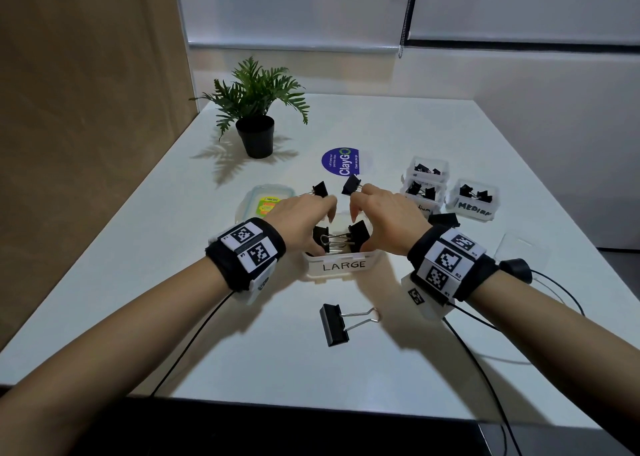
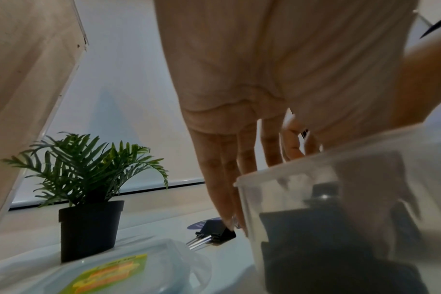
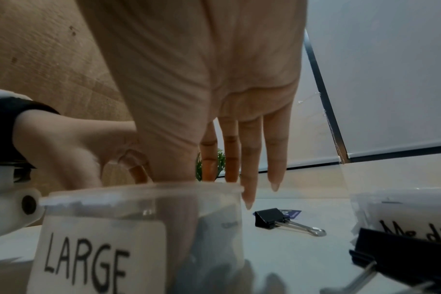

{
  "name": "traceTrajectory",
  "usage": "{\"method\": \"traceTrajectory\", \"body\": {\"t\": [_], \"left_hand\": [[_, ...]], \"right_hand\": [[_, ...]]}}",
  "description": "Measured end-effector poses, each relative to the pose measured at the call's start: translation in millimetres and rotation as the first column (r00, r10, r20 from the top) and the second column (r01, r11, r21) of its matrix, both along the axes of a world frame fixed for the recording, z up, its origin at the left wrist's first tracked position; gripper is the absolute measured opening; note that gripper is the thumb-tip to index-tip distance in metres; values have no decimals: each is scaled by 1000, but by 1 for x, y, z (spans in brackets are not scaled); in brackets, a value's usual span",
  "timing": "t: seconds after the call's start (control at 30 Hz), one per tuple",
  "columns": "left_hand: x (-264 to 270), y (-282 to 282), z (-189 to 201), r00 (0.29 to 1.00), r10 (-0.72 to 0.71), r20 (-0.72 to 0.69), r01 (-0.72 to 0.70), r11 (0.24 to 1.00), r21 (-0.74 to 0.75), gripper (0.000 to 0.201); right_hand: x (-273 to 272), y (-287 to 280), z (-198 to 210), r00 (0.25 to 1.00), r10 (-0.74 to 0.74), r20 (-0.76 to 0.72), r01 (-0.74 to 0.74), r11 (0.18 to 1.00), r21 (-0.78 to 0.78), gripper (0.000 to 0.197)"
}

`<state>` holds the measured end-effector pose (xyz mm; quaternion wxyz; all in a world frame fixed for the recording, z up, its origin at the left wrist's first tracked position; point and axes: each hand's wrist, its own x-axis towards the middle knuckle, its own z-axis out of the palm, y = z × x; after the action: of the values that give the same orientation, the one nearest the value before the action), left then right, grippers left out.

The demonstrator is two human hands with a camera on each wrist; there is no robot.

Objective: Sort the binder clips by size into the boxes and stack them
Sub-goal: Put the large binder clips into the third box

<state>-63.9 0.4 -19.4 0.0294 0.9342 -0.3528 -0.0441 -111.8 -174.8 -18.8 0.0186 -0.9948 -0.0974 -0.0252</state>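
Note:
A clear box labelled LARGE [image 1: 343, 265] [image 3: 101, 248] stands in the middle of the table, with large black binder clips [image 1: 341, 239] inside. My left hand [image 1: 308, 220] lies over its left side and my right hand [image 1: 375, 213] over its right side. On each hand the straight fingers [image 2: 224, 189] [image 3: 249, 169] reach down at the far rim and the thumb sits near the front. Two smaller clips [image 1: 320, 189] [image 1: 351, 183] lie just behind the box. One large clip [image 1: 337, 324] lies in front, another [image 1: 443, 219] to the right.
Two stacked clear boxes [image 1: 424, 192] and a box marked MEDIUM [image 1: 472, 201] with clips stand at the right. A stickered lid [image 1: 266, 202] lies left of the LARGE box, a potted plant [image 1: 256, 137] farther back, a clear lid [image 1: 519, 247] at the right.

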Motion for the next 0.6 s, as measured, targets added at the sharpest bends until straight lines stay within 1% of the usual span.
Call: {"method": "traceTrajectory", "body": {"t": [0.07, 0.13, 0.23, 0.47, 0.6], "left_hand": [[-1, -1, -3, 1000, 21, -8, -21, 998, -58, 66], [-1, -2, -7, 1000, 29, -2, -30, 996, -81, 70], [-1, -4, -11, 1000, 29, 4, -28, 996, -86, 66], [3, 0, -7, 998, 1, -67, -7, 996, -84, 66], [4, 3, -6, 995, -9, -102, 0, 996, -87, 61]], "right_hand": [[0, -1, -2, 1000, -10, 16, 10, 1000, 23, 47], [-1, -1, -4, 1000, -17, 23, 16, 999, 41, 49], [0, -1, -5, 999, -27, 21, 26, 998, 52, 53], [4, -4, -6, 999, -37, 8, 36, 995, 89, 63], [5, -5, -6, 999, -32, 5, 31, 994, 108, 64]]}}
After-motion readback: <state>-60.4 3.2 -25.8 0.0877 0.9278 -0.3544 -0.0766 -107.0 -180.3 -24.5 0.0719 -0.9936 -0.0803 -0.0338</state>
